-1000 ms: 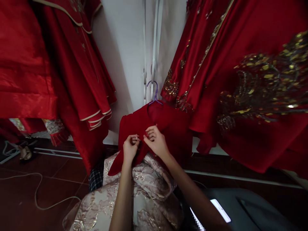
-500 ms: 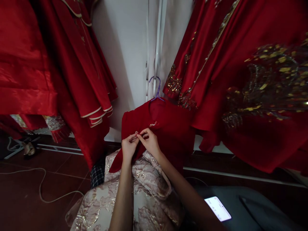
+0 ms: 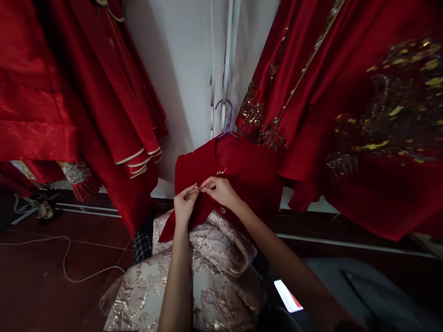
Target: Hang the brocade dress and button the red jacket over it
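Note:
A red velvety garment (image 3: 259,177) hangs from a purple hanger (image 3: 230,121) in front of me. Its lower left corner rests over a pale brocade cloth with gold pattern (image 3: 207,249) on my lap. My left hand (image 3: 184,202) and my right hand (image 3: 223,192) meet at the garment's front, each closed in a pinch. Between their fingertips is a small shiny decorative clasp (image 3: 200,188), partly covered by the fingers. Another jewelled clasp (image 3: 222,171) sits higher on the front, and a small ornament (image 3: 222,210) shows below my right hand.
Red garments with pale trim (image 3: 134,115) hang at the left, and sequinned red garments (image 3: 311,106) at the right. A lit phone (image 3: 288,296) lies at lower right by a dark grey seat (image 3: 346,276). A white cable (image 3: 65,258) trails over the tiled floor.
My right hand has shifted slightly right and up, its fingertips drawing a little away from my left. The clasp between them shows more clearly. The view has tilted slightly.

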A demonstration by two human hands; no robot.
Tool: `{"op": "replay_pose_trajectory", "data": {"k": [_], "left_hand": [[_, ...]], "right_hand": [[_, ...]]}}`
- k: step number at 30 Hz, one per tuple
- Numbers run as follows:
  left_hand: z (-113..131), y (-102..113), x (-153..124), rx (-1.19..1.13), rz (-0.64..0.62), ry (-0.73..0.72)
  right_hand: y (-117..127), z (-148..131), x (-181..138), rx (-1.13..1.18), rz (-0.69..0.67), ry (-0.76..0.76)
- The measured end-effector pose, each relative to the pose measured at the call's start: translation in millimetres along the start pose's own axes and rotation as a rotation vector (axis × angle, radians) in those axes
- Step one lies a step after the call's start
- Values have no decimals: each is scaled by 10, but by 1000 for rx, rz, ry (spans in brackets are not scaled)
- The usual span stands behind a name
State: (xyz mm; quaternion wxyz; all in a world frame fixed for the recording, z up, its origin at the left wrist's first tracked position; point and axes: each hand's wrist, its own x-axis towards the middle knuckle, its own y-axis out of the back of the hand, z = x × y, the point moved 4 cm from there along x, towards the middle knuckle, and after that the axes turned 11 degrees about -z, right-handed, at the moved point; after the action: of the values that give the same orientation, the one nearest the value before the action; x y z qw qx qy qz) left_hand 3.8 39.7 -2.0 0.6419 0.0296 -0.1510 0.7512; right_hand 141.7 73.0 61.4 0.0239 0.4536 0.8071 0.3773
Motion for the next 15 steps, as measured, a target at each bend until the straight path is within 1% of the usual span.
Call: {"op": "replay_pose_trajectory", "data": {"k": [2, 4, 8, 12, 15], "left_hand": [[15, 10, -6, 15, 45, -13], [33, 10, -17, 23, 62, -20], [56, -16, -32, 37, 27, -10], [58, -20, -33, 78, 37, -20], [52, -22, -32, 67, 29, -22]], "right_hand": [[-23, -1, 13, -35, 6, 15], [-41, 3, 13, -47, 32, 32], [-75, 9, -21, -28, 97, 50], [-111, 6, -78, -41, 176, 39], [-131, -2, -125, -30, 219, 42]]}}
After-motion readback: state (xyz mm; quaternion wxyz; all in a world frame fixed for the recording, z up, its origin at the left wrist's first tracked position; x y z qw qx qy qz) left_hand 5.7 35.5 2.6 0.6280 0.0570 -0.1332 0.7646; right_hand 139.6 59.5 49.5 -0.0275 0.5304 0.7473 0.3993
